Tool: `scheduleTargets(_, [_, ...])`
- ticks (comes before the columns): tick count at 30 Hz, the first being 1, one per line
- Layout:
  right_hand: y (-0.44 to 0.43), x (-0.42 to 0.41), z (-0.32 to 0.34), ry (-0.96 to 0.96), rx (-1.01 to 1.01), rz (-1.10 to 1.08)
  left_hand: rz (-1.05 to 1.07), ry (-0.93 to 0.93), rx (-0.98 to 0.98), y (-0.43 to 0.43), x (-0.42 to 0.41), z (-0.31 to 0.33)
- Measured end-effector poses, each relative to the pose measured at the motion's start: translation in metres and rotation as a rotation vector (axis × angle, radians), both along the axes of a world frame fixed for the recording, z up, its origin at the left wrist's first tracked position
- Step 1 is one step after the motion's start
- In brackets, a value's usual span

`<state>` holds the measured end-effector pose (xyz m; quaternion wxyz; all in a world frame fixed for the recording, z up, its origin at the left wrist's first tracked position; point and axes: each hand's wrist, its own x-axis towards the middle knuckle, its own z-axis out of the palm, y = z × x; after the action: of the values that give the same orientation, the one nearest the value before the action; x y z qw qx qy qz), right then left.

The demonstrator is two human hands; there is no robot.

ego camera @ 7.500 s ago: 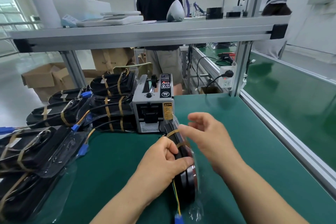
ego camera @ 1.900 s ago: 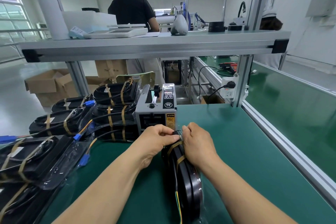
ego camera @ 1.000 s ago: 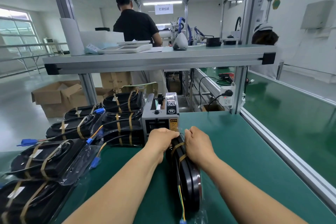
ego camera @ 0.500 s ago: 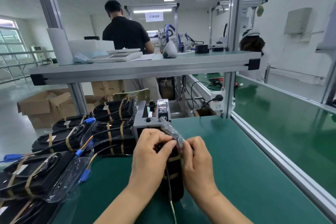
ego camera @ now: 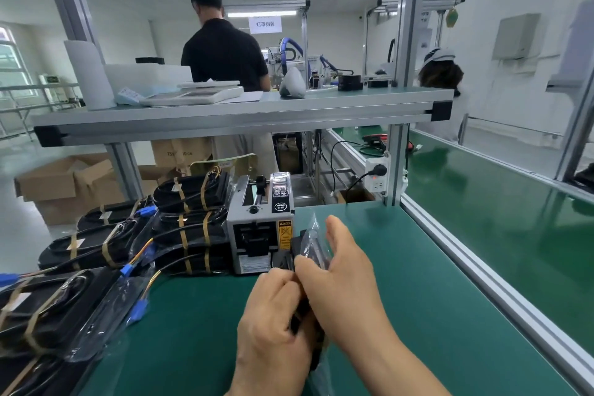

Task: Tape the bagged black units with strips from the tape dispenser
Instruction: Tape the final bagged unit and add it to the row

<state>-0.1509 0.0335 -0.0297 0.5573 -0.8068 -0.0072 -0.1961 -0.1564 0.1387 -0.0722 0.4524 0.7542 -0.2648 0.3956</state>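
Bagged black unit (ego camera: 309, 246) is held upright on edge over the green bench mat (ego camera: 418, 299), just in front of the tape dispenser (ego camera: 257, 231), by its right front corner. L hand (ego camera: 273, 312) grips the near edge w/ fingers curled tight round it. R hand (ego camera: 344, 280) clamps it from the right, thumb across the front, other fingers fairly straight along the far side. Clear bag top sticks up btwn them. Taped units (ego camera: 193, 225) are stacked right beside the dispenser's left.

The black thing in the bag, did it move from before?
Yes. The bagged black unit got tipped up: its far end, earlier low by the tape dispenser's foot, now reaches its yellow label.
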Motion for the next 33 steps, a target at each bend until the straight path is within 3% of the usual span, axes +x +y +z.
scheduleTargets(6, [-0.001, -0.003, 0.012, 0.107, 0.082, 0.093, 0.038, -0.079, 0.050, 0.001, -0.005, 0.003])
scheduleTargets(15, [-0.013, 0.018, 0.037, 0.180, -0.449, 0.054, 0.114, -0.197, 0.106, -0.003, -0.007, -0.002])
scheduleTargets(17, [-0.020, 0.024, 0.034, 0.219, -0.329, 0.080, 0.103, -0.193, 0.091, 0.000, -0.007, -0.003])
scheduleTargets(21, [-0.036, 0.023, 0.037, 0.392, 0.238, 0.230, 0.071, -0.180, 0.082, 0.008, -0.007, -0.008])
scheduleTargets(27, [-0.055, 0.020, 0.032, 0.300, -0.083, 0.301, 0.049, -0.170, 0.100, 0.011, -0.009, -0.009])
scheduleTargets(33, [-0.047, 0.027, 0.015, 0.253, -0.105, 0.262, 0.047, -0.199, 0.162, 0.008, -0.013, -0.009])
